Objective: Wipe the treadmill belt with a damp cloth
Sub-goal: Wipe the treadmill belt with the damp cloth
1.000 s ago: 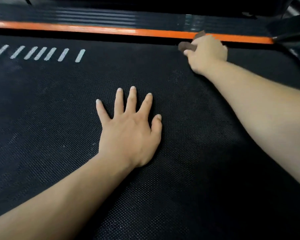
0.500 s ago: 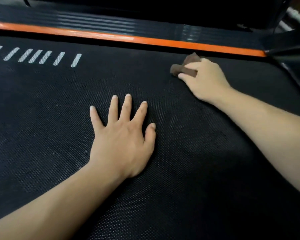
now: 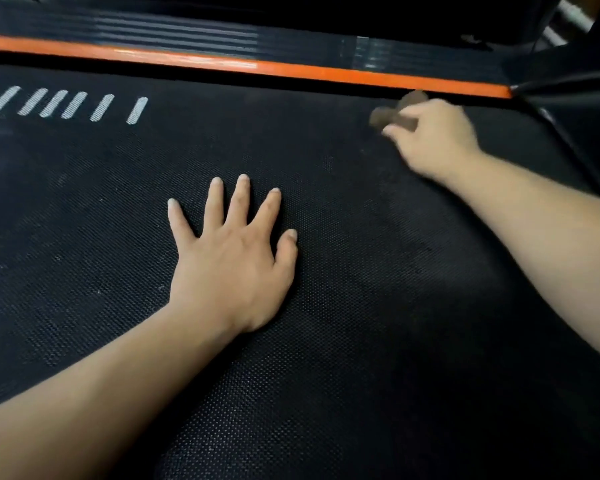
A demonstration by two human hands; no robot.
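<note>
The black textured treadmill belt [image 3: 361,323] fills most of the view. My left hand [image 3: 232,261] lies flat on it in the middle, fingers spread and straight. My right hand [image 3: 437,136] is at the far right of the belt, close to the orange side strip, and grips a small brown cloth [image 3: 385,116] pressed against the belt. Most of the cloth is hidden under my fingers; its ends stick out to the left and above the hand. The right hand is blurred.
An orange strip [image 3: 291,69] runs along the belt's far edge, with a dark ribbed side rail [image 3: 174,32] behind it. White slanted marks [image 3: 66,103] sit on the belt at far left. A black frame part [image 3: 568,84] rises at the right.
My right hand with the cloth drew back from the orange strip onto the belt, then slid back out toward the strip. The left hand stays flat in place.
</note>
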